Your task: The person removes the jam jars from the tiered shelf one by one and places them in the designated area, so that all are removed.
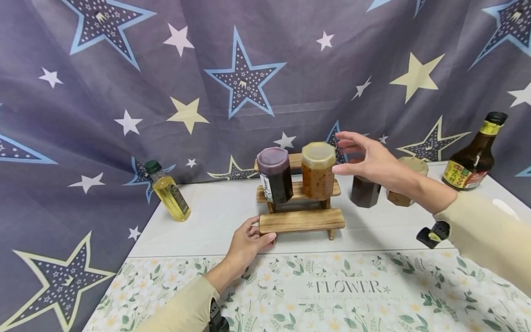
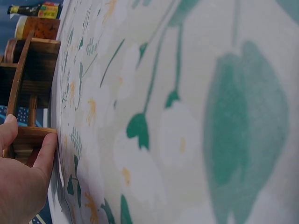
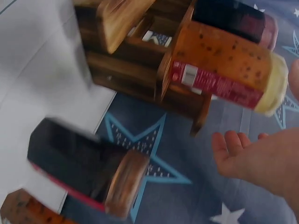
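Observation:
A three-step wooden rack [image 1: 303, 221] stands on the table. My left hand [image 1: 244, 242] grips the left end of its lowest step; the left wrist view shows the thumb and a finger [image 2: 45, 156] on either side of that end. On the middle step sit a dark jar with a purple lid [image 1: 278, 182] and, right of it, an amber jar of speckled sauce with a yellowish lid [image 1: 317, 180]. My right hand [image 1: 369, 159] is beside the amber jar's lid, fingers spread and holding nothing. In the right wrist view its fingers point toward the rack, apart from the amber jar.
Right of the rack stand another dark jar [image 1: 365, 192] and a brown jar with a pale lid [image 1: 415, 165], both partly behind the right arm. A dark sauce bottle [image 1: 470, 159] is far right, an oil bottle [image 1: 172, 198] left. A star-patterned cloth [image 1: 257, 133] hangs behind.

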Motion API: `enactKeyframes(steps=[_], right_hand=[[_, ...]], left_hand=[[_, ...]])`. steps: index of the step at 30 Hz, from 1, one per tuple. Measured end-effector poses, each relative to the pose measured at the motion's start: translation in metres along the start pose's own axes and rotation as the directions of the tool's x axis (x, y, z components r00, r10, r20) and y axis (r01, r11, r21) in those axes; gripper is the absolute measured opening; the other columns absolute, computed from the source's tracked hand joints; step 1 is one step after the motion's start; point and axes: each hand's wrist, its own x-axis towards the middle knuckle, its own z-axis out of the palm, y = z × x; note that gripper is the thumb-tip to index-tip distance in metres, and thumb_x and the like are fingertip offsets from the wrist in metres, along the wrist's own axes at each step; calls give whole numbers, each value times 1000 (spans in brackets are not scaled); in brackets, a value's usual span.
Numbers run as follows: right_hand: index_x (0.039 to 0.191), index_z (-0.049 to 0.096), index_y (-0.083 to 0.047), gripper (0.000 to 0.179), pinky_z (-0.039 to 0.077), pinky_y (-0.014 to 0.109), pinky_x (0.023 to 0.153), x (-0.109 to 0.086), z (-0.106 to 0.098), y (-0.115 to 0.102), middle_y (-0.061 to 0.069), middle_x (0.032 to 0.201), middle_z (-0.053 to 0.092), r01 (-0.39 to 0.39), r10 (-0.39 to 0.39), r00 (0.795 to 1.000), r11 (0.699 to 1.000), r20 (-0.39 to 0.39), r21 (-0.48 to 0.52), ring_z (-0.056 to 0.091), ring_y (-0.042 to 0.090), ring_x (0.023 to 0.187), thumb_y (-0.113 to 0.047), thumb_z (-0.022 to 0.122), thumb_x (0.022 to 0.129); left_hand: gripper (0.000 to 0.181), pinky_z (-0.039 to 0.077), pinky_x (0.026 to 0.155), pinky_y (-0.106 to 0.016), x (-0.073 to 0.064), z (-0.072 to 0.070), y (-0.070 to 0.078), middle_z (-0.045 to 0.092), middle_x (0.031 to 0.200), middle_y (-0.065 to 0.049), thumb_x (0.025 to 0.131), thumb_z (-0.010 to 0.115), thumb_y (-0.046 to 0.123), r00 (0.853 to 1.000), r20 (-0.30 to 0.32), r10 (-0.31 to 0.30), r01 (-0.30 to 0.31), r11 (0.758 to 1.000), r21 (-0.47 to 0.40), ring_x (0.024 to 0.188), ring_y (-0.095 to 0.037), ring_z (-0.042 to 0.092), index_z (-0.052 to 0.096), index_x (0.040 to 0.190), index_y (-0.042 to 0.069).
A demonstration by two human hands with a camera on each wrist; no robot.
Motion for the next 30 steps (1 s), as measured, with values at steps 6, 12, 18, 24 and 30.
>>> enactKeyframes(steps=[6,12,18,24,30], right_hand=[[148,35,-14,78,49,46,97,13,16,-9,12,139,43,15,-14,1000,999,20,-31,46,27,120,-24,78,83],[148,35,-18,82,49,44,91,22,28,-13,13,130,49,-36,39,998,998,50,-59,49,28,114,-31,80,80],[139,42,-13,73,50,42,88,26,35,-10,14,123,52,-13,14,999,999,30,-33,53,29,106,-29,81,80],[134,46,-15,66,51,38,83,28,36,-9,11,118,54,-3,3,1000,1000,18,-6,55,26,101,-26,82,79],[132,48,-14,64,50,38,82,28,36,-9,11,116,54,1,-2,1000,1000,16,24,54,25,99,-24,82,78]], left_hand=[[71,59,87,-34,0,-1,-1,60,114,-19,87,73,8,1000,5,-2,2,1000,-5,100,-23,65,35,146,4],[71,59,87,-34,0,-1,-1,60,115,-19,87,73,9,1000,4,-3,3,1000,-6,101,-23,65,34,146,4],[71,59,88,-34,1,-1,0,59,116,-19,87,72,8,1000,8,-2,2,1000,-11,101,-24,65,34,147,5],[70,59,87,-34,1,0,1,61,114,-19,87,72,7,1000,1,2,-2,1000,-9,99,-22,66,35,146,4],[70,60,86,-34,1,0,1,61,112,-18,87,72,7,1000,0,0,0,1000,-5,96,-21,66,35,146,4]])
